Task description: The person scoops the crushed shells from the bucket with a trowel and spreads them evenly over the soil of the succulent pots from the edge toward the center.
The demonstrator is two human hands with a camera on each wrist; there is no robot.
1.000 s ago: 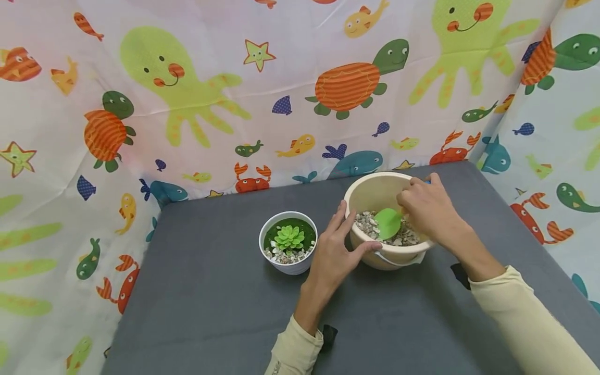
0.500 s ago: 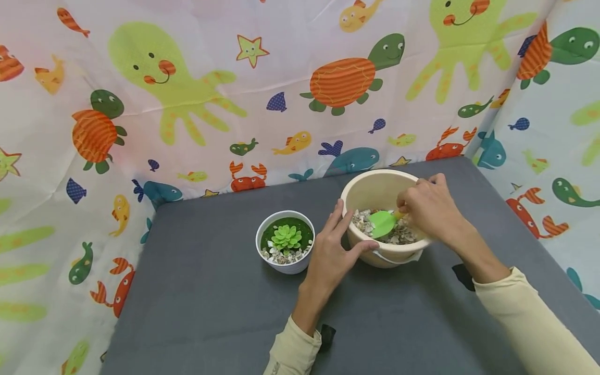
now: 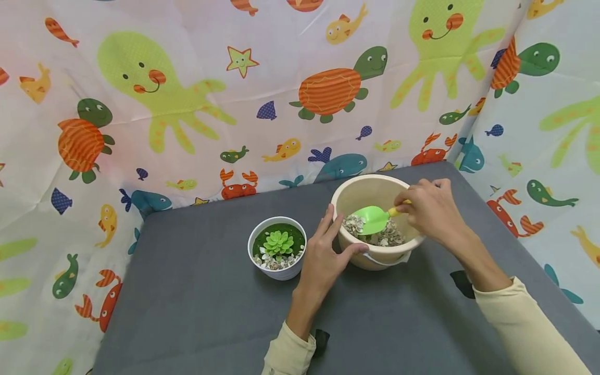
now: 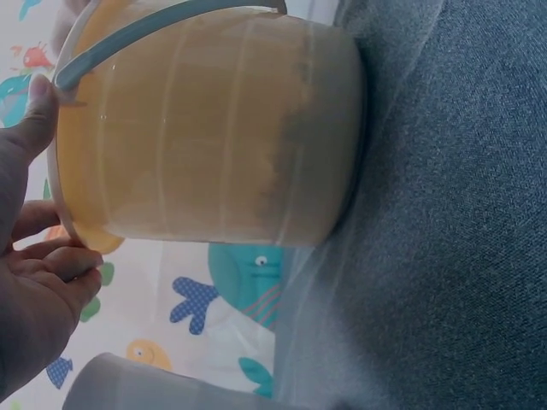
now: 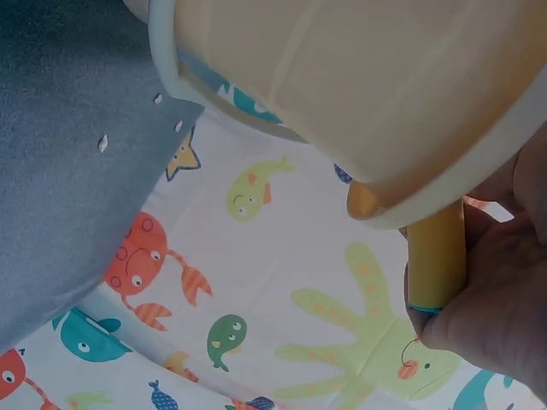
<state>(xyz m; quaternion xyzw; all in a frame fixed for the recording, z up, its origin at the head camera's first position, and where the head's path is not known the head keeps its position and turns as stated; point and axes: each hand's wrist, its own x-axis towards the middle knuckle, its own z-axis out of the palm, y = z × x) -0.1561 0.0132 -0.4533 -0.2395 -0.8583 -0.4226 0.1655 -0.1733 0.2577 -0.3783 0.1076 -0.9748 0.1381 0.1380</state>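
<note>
A cream bucket (image 3: 369, 185) stands upright on the grey table, with pale pebbles (image 3: 391, 235) inside. My left hand (image 3: 323, 260) rests against its near-left rim, thumb and fingers spread apart along the edge. In the left wrist view these fingers (image 4: 60, 260) touch the rim, slightly bent. My right hand (image 3: 431, 208) grips the yellow handle (image 5: 438, 265) of a small toy shovel at the bucket's right side. The shovel's green blade (image 3: 371, 219) is over the pebbles, with some at its tip. Left of the bucket stands a white pot (image 3: 277, 273) holding a green succulent (image 3: 278, 242) and pebbles.
A grey cloth (image 3: 197, 291) covers the table. Behind and beside it hangs a white curtain (image 3: 276, 67) printed with sea animals. The bucket's pale carrying handle (image 4: 162, 26) hangs down at its front. A few pale bits (image 5: 102, 143) lie on the cloth.
The right hand has turned the shovel, and its green blade has shifted left and now lies flatter over the pebbles. The left hand stays at the rim. The head view has shifted slightly.
</note>
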